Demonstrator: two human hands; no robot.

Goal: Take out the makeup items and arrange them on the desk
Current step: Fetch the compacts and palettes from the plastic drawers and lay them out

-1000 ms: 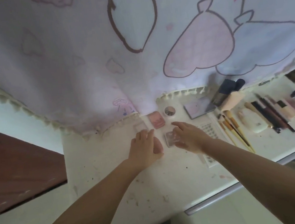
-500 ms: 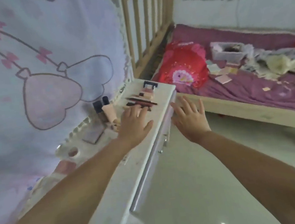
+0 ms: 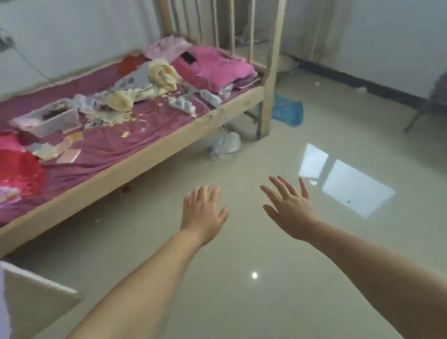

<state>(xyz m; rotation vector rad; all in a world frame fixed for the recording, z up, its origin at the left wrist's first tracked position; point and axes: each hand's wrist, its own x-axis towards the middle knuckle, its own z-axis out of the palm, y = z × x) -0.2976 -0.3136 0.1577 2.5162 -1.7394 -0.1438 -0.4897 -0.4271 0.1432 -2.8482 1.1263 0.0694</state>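
And the view swings right off the counter! A second ago both hands were down among the compacts and brushes on it; now only a white corner of the counter [image 3: 38, 290] shows at lower left, and none of the laid-out makeup is in frame. The left hand [image 3: 202, 214] and right hand [image 3: 288, 206] are stretched out over the shiny floor [image 3: 261, 305], fingers spread, both holding nothing and touching nothing.

Ahead, in the upper left of the frame, sits the bed [image 3: 121, 170], and on its purple sheet a clear box [image 3: 47, 120] with flat pastel packets [image 3: 68, 156] scattered just beside it. Whether those are more makeup is too blurred to say, but that looks like the supply.

So the last placing appears done, and this reads as the turn back for another load. The hands are well apart from the box, so the walk over comes before any pick-up.
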